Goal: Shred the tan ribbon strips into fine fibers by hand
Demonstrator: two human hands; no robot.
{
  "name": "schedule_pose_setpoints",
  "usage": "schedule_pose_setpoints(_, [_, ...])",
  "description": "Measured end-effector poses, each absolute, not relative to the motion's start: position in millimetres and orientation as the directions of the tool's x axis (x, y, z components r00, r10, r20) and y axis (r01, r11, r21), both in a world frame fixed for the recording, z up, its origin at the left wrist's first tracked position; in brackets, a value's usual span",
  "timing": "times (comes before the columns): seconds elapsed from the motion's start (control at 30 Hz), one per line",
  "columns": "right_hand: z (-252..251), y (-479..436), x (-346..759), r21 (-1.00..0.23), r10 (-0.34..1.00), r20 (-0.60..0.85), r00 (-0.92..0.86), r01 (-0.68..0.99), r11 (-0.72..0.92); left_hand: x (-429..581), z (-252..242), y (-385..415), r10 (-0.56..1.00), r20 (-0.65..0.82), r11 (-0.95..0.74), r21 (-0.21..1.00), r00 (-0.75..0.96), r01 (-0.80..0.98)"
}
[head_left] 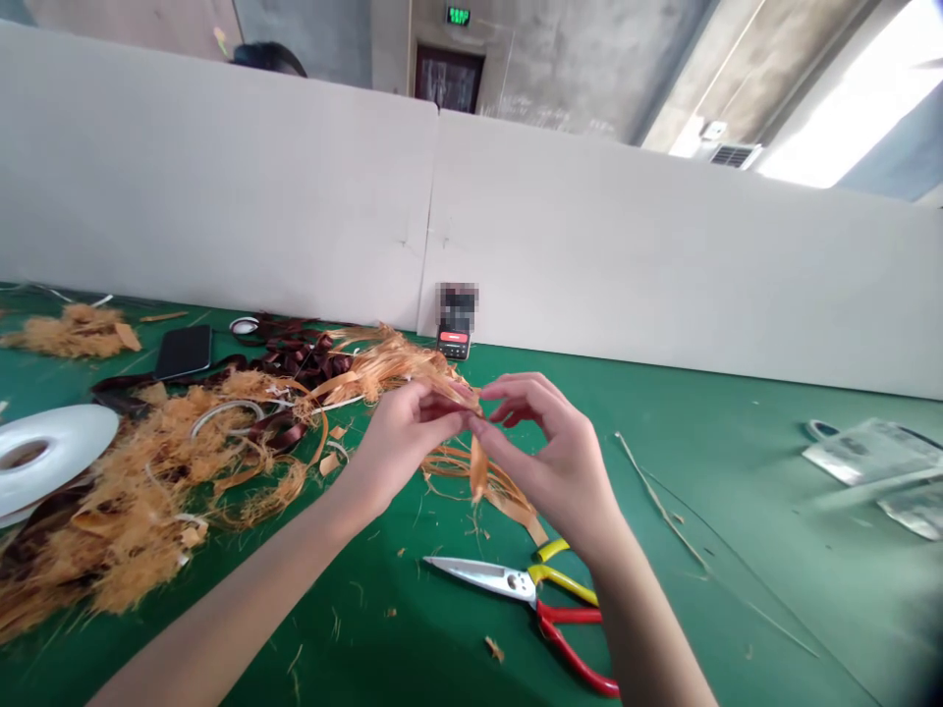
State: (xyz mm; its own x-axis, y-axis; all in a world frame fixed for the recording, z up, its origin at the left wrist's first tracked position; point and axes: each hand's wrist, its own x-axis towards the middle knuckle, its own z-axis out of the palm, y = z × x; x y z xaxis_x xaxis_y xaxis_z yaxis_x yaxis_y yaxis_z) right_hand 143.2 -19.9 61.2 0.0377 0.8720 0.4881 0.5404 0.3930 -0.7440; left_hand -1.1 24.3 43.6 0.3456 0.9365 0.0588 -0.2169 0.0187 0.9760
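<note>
Tan fibre strip is pinched at mid-table by L hand, fingers clamped together, R hand fingers curved apart beside it; shredded fibre heap is piled twd L edge of green table, some strands unshredded.

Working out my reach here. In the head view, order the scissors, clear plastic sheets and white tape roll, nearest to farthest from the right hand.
1. Red-and-yellow-handled scissors: just below the right hand.
2. Clear plastic sheets: far right of the table.
3. White tape roll: far left, past the orange fibres.
</note>
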Motion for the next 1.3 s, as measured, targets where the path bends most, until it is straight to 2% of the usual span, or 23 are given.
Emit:
schedule_pose_setpoints(0.23, [62.2, -16.8, 141.2, -0.486, 0.778, 0.617, -0.115, 0.722, 0.492, -9.1, 43.8, 27.7, 0.93, 0.128, -0.075, 0.983, 0.345, -0.165])
schedule_pose_setpoints(0.37, [62.3, -19.5, 140.3, -0.44, 0.746, 0.654, -0.127, 0.737, 0.512, -12.2, 47.0, 27.0, 0.924, 0.171, -0.154, 0.985, 0.343, -0.076])
schedule_pose_setpoints(0.47, [63.2, -21.8, 137.0, -0.543, 0.763, 0.647, -0.019, 0.691, 0.477, -11.8, 49.3, 24.6, 0.921, 0.199, -0.206, 0.978, 0.335, -0.015])
schedule_pose_setpoints(0.53, [62.6, -21.3, 134.8, -0.705, 0.805, 0.581, 0.118, 0.568, 0.425, -11.8, 50.8, 22.3, 0.921, 0.216, -0.231, 0.973, 0.325, 0.006])
schedule_pose_setpoints(0.63, [59.7, -17.5, 133.7, -0.937, 0.915, 0.328, 0.236, 0.206, 0.283, -13.1, 53.0, 19.3, 0.929, 0.221, -0.227, 0.974, 0.298, -0.015])
schedule_pose_setpoints(0.7, [57.9, -14.9, 134.1, -0.981, 0.957, 0.195, 0.216, 0.04, 0.191, -14.4, 54.1, 18.5, 0.931, 0.225, -0.223, 0.974, 0.288, -0.039])
schedule_pose_setpoints(0.73, [57.5, -14.1, 134.3, -0.984, 0.963, 0.176, 0.204, 0.035, 0.172, -14.8, 54.6, 18.4, 0.929, 0.231, -0.23, 0.972, 0.288, -0.038])
schedule_pose_setpoints(0.77, [57.6, -13.9, 134.2, -0.981, 0.962, 0.189, 0.198, 0.078, 0.177, -14.9, 55.0, 18.3, 0.927, 0.242, -0.246, 0.969, 0.287, -0.022])
schedule_pose_setpoints(0.83, [58.6, -14.9, 133.6, -0.933, 0.934, 0.306, 0.186, 0.256, 0.254, -14.1, 55.8, 18.0, 0.917, 0.274, -0.306, 0.949, 0.289, 0.073])
schedule_pose_setpoints(0.93, [61.7, -18.7, 133.2, -0.736, 0.845, 0.526, 0.094, 0.548, 0.397, -10.8, 56.7, 16.4, 0.904, 0.307, -0.385, 0.886, 0.297, 0.257])
schedule_pose_setpoints(1.0, [64.1, -21.7, 134.4, -0.597, 0.797, 0.604, 0.013, 0.67, 0.442, -8.5, 56.9, 14.7, 0.902, 0.308, -0.397, 0.867, 0.302, 0.302])
schedule_pose_setpoints(1.1, [67.5, -25.9, 137.9, -0.474, 0.77, 0.634, -0.076, 0.749, 0.464, -7.1, 56.5, 12.7, 0.904, 0.305, -0.393, 0.869, 0.3, 0.302])
schedule_pose_setpoints(1.3, [70.7, -29.7, 141.8, -0.367, 0.771, 0.615, -0.167, 0.805, 0.467, -7.2, 55.0, 11.5, 0.902, 0.323, -0.405, 0.862, 0.286, 0.305])
